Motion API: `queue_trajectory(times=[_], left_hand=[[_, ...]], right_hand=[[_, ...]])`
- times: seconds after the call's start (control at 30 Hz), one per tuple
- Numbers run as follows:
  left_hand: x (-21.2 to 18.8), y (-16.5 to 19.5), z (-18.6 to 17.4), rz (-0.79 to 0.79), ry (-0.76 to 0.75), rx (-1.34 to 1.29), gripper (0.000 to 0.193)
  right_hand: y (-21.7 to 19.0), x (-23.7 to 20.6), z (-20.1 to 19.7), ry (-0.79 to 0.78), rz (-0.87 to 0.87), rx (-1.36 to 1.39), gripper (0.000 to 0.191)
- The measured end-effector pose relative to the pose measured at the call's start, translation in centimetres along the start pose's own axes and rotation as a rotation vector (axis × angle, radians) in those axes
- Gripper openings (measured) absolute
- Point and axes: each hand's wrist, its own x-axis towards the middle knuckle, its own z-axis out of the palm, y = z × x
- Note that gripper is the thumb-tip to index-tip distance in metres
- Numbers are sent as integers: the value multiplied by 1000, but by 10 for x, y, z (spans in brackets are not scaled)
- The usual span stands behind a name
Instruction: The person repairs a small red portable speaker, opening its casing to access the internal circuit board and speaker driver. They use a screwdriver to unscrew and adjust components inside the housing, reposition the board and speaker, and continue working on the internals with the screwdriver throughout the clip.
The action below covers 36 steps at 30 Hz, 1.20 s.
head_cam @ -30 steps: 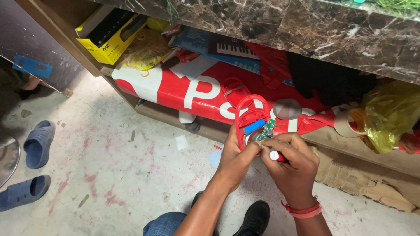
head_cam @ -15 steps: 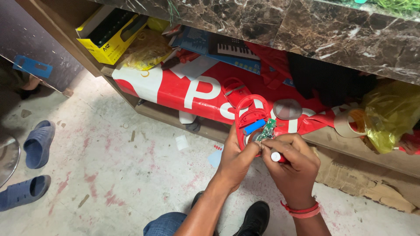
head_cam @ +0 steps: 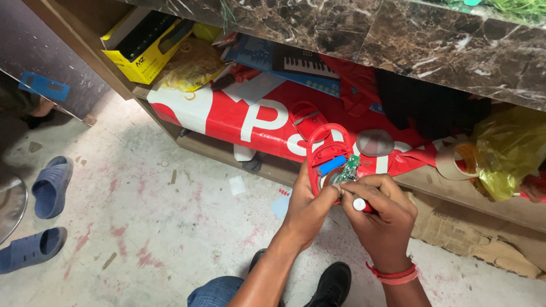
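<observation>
— Red casing, centre-right of frame?
— Yes: opened up, blue cell and green board showing inside, held upright before the red banner.
— Left hand?
— Clamped on the casing's lower end, thumb across its front.
— Right hand?
— Just beside, lower right — fingers curled shut on a red tool, tip at the board.

2 blue sandals, 1 tape roll, 2 hands.

Casing on shelf; tape roll right; slippers far left.
</observation>
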Motion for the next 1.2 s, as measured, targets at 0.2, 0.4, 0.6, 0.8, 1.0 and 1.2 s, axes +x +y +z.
queue_trajectory(times=[0.2,0.4,0.6,0.8,1.0,1.2], left_hand=[[-1,3,0,3,-14,19,61],[-2,4,1,8,-19,-12,60],[-1,4,1,6,-6,7,61],[-2,6,1,12,-28,-13,62],[-2,6,1,13,-35,-35,64],[-2,6,1,16,-35,-20,63]], right_hand=[[0,-1,0,-4,30,30,29],[1,-1,-1,-14,26,59,29],[1,0,-1,-22,33,61,30],[2,0,-1,-26,39,73,30],[2,1,-2,-32,45,100,29],[3,1,-2,-39,52,92,29]])
